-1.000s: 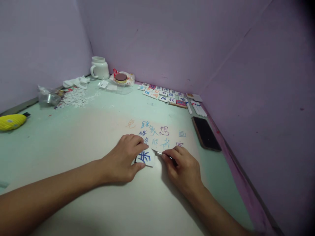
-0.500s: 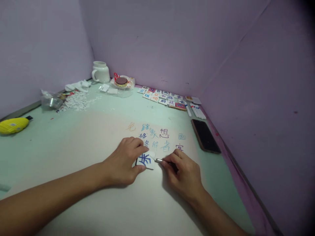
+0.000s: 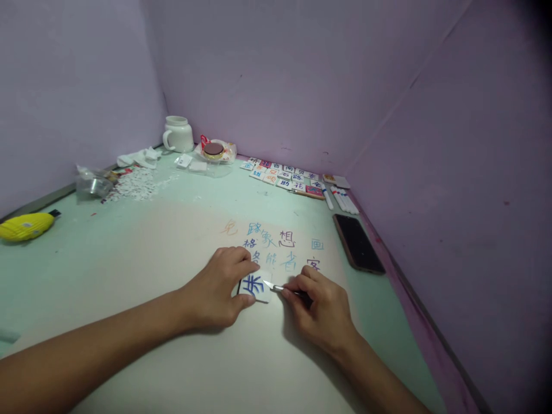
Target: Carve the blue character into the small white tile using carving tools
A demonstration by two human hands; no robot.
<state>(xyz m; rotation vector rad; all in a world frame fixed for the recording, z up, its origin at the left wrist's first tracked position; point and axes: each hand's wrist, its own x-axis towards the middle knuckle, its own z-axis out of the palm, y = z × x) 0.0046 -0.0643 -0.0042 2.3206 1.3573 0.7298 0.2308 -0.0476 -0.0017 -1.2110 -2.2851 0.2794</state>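
A small white square card (image 3: 254, 286) with a blue written character lies on the pale sheet (image 3: 181, 368) in front of me. My left hand (image 3: 222, 287) grips the card's left side, thumb at the near edge and fingers at the far edge. In my right hand (image 3: 321, 305) is a craft knife (image 3: 278, 287), pinched like a pen. Its blade points left, with the tip over the right part of the card; whether it touches the surface I cannot tell. Coloured handwritten characters (image 3: 287, 238) cover the sheet just beyond both hands.
A phone (image 3: 359, 244) lies at right, near the markers (image 3: 345, 200). Several character tiles (image 3: 284, 175) stand in rows at the back. A white mug (image 3: 178, 135), a heap of white scraps (image 3: 133, 185) and a yellow pouch (image 3: 26, 226) are at left. Purple walls (image 3: 259, 80) enclose the table.
The knife blade has turned slightly and shows more of its flat side, its tip still at the card's right part. The left hand keeps its grip. The whole view has shifted slightly.
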